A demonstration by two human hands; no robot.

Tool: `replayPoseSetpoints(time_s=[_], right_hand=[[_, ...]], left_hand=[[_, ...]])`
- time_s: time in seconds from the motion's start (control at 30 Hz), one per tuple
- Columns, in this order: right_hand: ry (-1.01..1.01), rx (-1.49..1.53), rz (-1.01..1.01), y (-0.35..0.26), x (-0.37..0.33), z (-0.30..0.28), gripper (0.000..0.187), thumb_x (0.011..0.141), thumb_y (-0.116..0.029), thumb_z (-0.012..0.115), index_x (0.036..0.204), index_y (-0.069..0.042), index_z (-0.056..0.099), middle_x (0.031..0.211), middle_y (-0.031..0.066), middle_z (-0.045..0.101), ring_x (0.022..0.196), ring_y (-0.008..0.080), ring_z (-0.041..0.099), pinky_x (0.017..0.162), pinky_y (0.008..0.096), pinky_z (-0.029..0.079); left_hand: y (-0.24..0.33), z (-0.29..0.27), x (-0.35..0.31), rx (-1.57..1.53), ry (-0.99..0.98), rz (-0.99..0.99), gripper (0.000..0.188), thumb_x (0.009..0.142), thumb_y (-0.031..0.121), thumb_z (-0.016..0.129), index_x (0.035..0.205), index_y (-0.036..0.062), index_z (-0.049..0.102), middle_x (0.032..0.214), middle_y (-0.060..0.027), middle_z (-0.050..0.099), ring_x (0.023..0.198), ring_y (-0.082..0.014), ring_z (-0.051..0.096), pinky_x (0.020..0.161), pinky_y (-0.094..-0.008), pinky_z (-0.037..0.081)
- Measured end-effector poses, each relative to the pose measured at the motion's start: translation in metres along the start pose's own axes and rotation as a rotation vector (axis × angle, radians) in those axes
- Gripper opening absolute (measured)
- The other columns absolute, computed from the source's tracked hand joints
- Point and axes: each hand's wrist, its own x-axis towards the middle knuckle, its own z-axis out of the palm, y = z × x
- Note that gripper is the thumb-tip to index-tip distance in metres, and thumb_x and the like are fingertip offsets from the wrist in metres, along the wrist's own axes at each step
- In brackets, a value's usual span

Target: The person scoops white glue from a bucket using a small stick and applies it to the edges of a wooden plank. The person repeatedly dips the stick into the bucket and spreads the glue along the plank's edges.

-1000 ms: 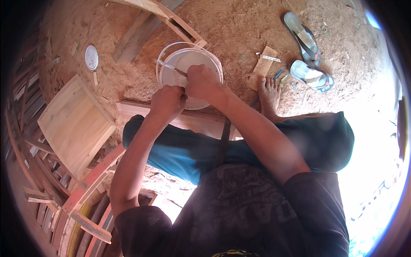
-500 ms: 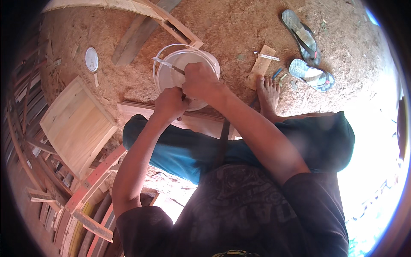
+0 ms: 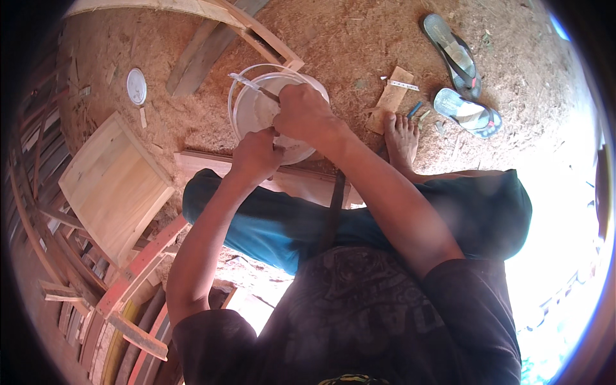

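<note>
Head view looks down on a seated person working over a white plastic bucket [image 3: 253, 112] at upper centre of the frame, standing on sawdust-strewn ground [image 3: 346, 38]. Right hand [image 3: 305, 115] lies over the bucket's mouth, its grip curled shut around a thin dark stick-like tool [image 3: 268, 95] that pokes out toward the upper left. Left hand [image 3: 256, 154] sits just below it at the bucket's near rim, fingers closed; what it grips I cannot tell. A wooden plank [image 3: 205, 163] lies under the bucket's lower edge. A white round lid [image 3: 136, 86] rests at upper left, two flip-flops [image 3: 459, 77] at upper right, a pale wooden panel [image 3: 112, 186] at left.
</note>
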Motion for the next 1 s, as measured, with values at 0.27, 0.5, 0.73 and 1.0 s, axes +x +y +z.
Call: replayPoseSetpoints(time_s=[0.27, 0.5, 0.73, 1.0], right_hand=[[0.024, 0.002, 0.008, 0.0, 0.003, -0.003, 0.032, 0.081, -0.014, 0.076, 0.104, 0.008, 0.08, 0.108, 0.0345, 0.078, 0.107, 0.0472, 0.079, 0.098, 0.05, 0.064], [0.012, -0.002, -0.003, 0.003, 0.006, -0.006, 0.033, 0.081, -0.015, 0.074, 0.104, 0.009, 0.079, 0.107, 0.0345, 0.078, 0.107, 0.0471, 0.079, 0.098, 0.0502, 0.064], [0.039, 0.037, -0.016, -0.002, 0.004, -0.007, 0.032, 0.08, -0.015, 0.072, 0.101, 0.008, 0.08, 0.105, 0.0349, 0.077, 0.107, 0.0481, 0.078, 0.1, 0.0512, 0.062], [0.053, 0.032, -0.011, 0.001, 0.008, -0.006, 0.031, 0.08, -0.016, 0.073, 0.098, 0.008, 0.08, 0.103, 0.0352, 0.077, 0.105, 0.0482, 0.078, 0.099, 0.051, 0.062]], left_hand=[[-0.012, -0.01, 0.013, -0.674, -0.156, -0.162, 0.047, 0.095, 0.011, 0.076, 0.137, -0.0081, 0.067, 0.099, -0.0204, 0.08, 0.057, -0.0227, 0.073, 0.051, -0.0386, 0.058], [0.0, -0.013, -0.004, -0.48, -0.109, -0.081, 0.043, 0.099, 0.014, 0.077, 0.134, -0.0086, 0.066, 0.094, -0.016, 0.08, 0.052, -0.018, 0.068, 0.044, -0.0312, 0.051], [-0.009, 0.001, 0.015, -0.574, -0.16, -0.064, 0.055, 0.094, 0.011, 0.078, 0.142, -0.0114, 0.066, 0.094, -0.0174, 0.079, 0.056, -0.02, 0.072, 0.048, -0.0333, 0.057], [0.0, -0.009, 0.001, -0.615, -0.135, -0.139, 0.066, 0.094, 0.01, 0.077, 0.153, -0.0083, 0.055, 0.087, -0.0136, 0.076, 0.055, -0.0197, 0.07, 0.049, -0.0333, 0.056]])
